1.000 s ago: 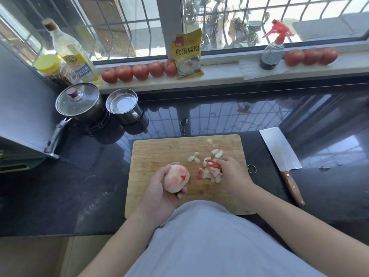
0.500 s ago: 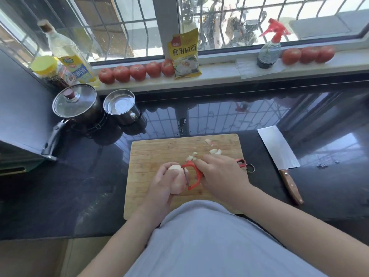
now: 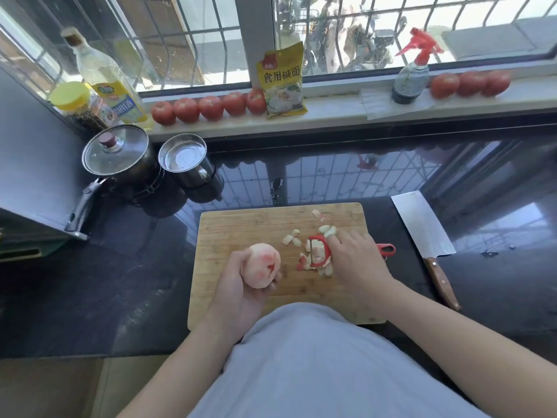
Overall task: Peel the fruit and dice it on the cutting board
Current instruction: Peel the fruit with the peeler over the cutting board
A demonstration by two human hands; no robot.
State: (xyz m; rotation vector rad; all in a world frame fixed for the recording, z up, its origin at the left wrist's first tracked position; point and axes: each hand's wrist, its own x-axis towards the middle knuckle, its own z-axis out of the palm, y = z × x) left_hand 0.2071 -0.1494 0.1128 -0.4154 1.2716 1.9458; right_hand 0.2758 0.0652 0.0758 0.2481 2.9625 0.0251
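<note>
A mostly peeled pale pink peach [image 3: 261,266] is cupped in the left hand [image 3: 241,292], while a red plastic peeler [image 3: 324,251] is gripped by the right hand [image 3: 358,260] over a bamboo cutting board [image 3: 241,230].

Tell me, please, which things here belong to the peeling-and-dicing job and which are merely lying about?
In use: fruit, peeler, cutting board, peelings, cleaver.
Lying about: tomatoes, spray bottle, oil bottle, pot, steel cup, yellow packet.

The bench [image 3: 346,176] is glossy black stone that mirrors the window bars. The cutting board [image 3: 241,227] is matt, pale wood with fine grain. The cleaver [image 3: 422,227] has a dull grey metal blade and a brown wooden handle. The peeler [image 3: 387,248] is smooth red plastic. The pot [image 3: 120,155] and cup [image 3: 187,161] are shiny steel.
</note>
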